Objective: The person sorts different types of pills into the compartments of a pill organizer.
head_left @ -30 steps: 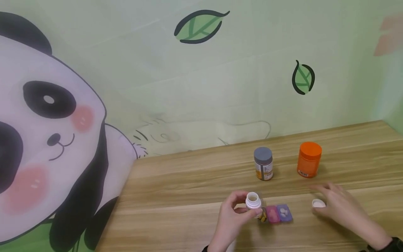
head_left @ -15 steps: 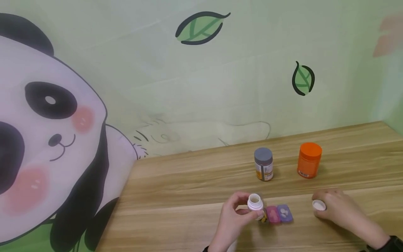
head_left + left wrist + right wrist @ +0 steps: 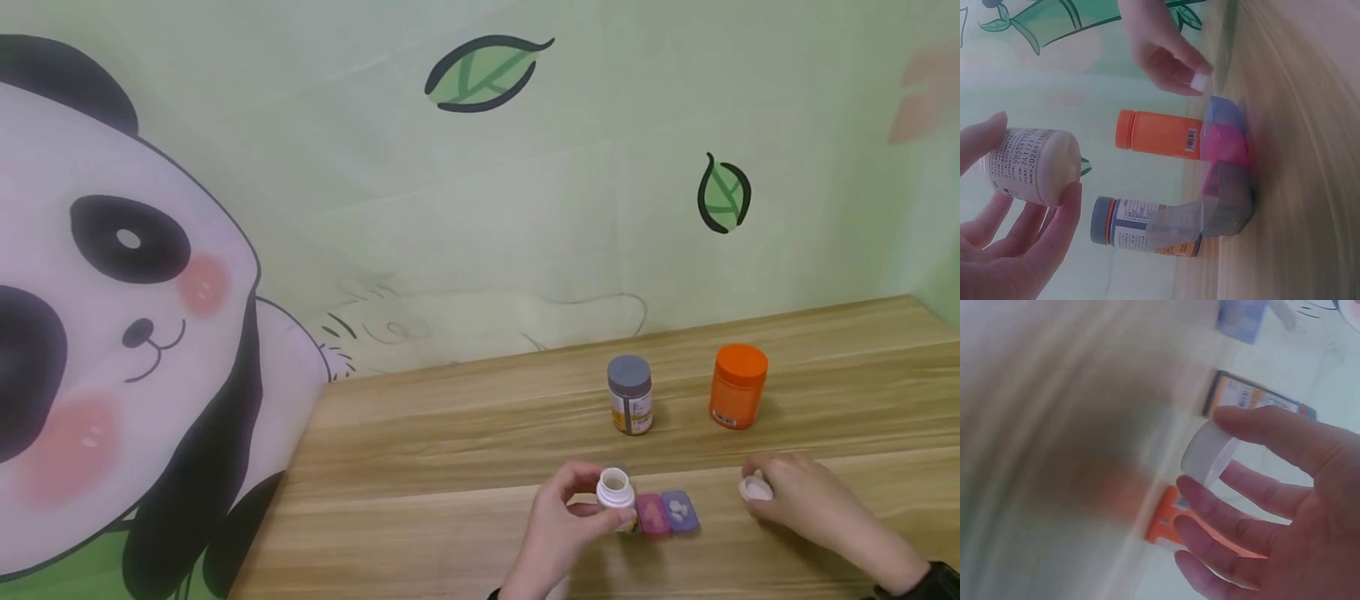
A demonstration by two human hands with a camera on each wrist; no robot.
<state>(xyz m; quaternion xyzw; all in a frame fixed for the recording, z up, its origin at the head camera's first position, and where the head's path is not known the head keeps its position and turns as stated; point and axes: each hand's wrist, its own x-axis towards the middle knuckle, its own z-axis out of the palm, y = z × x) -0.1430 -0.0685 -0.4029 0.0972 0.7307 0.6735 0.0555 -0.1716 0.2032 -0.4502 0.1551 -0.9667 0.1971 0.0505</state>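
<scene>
My left hand (image 3: 558,521) grips a small white bottle (image 3: 615,493), its mouth uncapped and facing up; printed text covers its side in the left wrist view. A white cap (image 3: 1207,450) is pinched between the thumb and fingers of my right hand (image 3: 813,504), off to the right. Between the hands lies a pill box with a pink compartment (image 3: 653,513) and a purple-blue compartment (image 3: 680,512) holding white tablets. Its clear grey compartment (image 3: 1230,203) is mostly hidden behind the bottle in the head view; a clear lid (image 3: 1175,226) stands raised there.
Behind the pill box stand a grey-lidded bottle (image 3: 631,396) and an orange jar (image 3: 738,387), both upright and capped. The wooden table (image 3: 450,450) meets a green panda-print backdrop (image 3: 480,208) at its far edge.
My right hand's fingers have closed round the cap, which now sits tilted in the pinch. The left hand with the white bottle has shifted slightly right. The head view has moved a little.
</scene>
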